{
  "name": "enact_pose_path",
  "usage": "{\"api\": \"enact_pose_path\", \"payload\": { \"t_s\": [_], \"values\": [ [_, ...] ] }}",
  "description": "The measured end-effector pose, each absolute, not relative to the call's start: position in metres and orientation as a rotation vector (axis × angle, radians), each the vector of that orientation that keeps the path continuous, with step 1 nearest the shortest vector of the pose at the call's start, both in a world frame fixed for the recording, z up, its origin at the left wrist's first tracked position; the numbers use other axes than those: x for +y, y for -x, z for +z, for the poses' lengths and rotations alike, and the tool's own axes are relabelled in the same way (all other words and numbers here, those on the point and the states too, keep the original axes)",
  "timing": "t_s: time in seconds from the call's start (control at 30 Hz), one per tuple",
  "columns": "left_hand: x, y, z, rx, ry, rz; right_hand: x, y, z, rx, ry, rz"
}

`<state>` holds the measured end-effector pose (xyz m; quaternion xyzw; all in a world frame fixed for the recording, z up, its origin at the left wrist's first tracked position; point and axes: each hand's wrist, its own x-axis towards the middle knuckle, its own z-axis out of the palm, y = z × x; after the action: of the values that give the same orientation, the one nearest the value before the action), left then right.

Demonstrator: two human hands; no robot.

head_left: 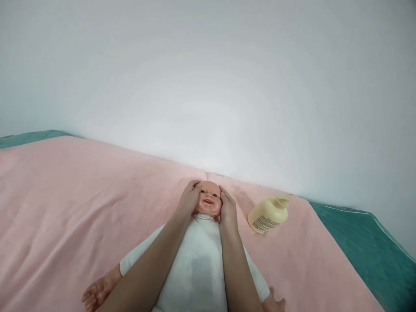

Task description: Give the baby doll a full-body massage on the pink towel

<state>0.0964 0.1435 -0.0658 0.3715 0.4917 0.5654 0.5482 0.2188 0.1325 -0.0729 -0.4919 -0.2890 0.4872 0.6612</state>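
Note:
A baby doll (pixel 191 268) in a white long-sleeved garment lies on its back, its head towards the wall. My left hand (pixel 190 198) is cupped against the left side of the doll's head (pixel 209 203). Against the opposite side rests my right hand (pixel 229 213), with the fingers together and curved along the temple and cheek. Between them the two hands hold the head, and the doll's eyes and mouth stay uncovered. My forearms stretch over its shoulders and chest. Both of the doll's hands show near the bottom edge.
A pale yellow pump bottle (pixel 268 214) with a printed label stands to the right of the doll's head. Under everything spreads a wrinkled pink cloth (pixel 81 208), with a green cover (pixel 360 242) showing at both sides. Behind rises a plain white wall (pixel 208 78).

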Motion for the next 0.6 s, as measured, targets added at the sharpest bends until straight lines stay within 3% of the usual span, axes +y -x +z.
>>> {"api": "enact_pose_path", "payload": {
  "t_s": [0.6],
  "values": [
    [0.133, -0.095, -0.049, 1.259, -0.947, 1.244, 0.129, -0.216, -0.071, -0.710, 1.150, 1.153]
  ]
}}
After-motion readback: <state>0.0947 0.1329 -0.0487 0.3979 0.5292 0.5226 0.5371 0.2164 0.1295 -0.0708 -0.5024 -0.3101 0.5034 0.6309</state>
